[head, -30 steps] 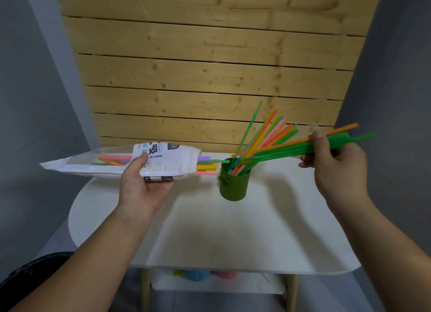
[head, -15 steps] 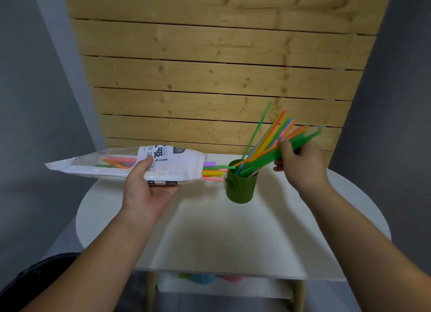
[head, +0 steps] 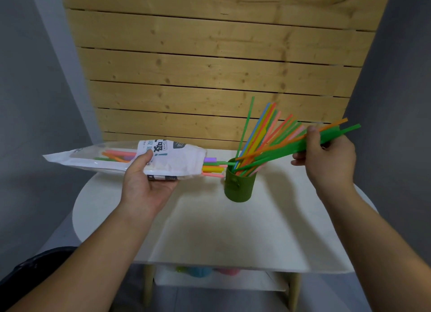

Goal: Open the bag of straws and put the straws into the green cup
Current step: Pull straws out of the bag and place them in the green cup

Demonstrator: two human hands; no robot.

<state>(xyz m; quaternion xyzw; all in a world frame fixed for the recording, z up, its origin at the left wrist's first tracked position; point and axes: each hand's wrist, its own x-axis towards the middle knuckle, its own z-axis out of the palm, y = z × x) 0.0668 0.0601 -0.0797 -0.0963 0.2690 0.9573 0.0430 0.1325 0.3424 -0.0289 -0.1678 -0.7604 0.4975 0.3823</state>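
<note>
- Head view: my left hand (head: 144, 183) grips the bag (head: 105, 156) from below. My thumb presses on its printed top face and my fingers curl underneath.
- I hold the bag roughly level in the air above the left part of the counter (head: 221, 230), with its flat sealed end pointing left.
- The bag's open mouth faces right. A few straw ends (head: 211, 167) in purple, green, yellow and pink stick out of it and reach right up to the rim of the green cup (head: 240, 188). I cannot tell whether they touch the rim.
- More straws show through the clear part of the bag, just beside my thumb.
- The green cup stands upright on the counter, toward its far side, between my two hands.
- A fan of straws (head: 262, 129) in green, blue, yellow, orange and pink stands in the cup, leaning up and to the right.
- My right hand (head: 326, 157) pinches a bundle (head: 289, 149) of green straws with an orange one along it. My thumb is on top and my fingers are curled behind.
- That hand is in the air to the right of the cup, higher than its rim.
- The bundle slants down to the left. Its lower ends are in the cup's mouth and its upper ends jut out past my hand to the right.
- Behind the counter is a wooden slat wall (head: 210, 78), with plain grey walls on either side.
- Under the counter is a shelf (head: 256, 286) holding some blurred coloured things (head: 200, 271). I cannot make out what they are.
</note>
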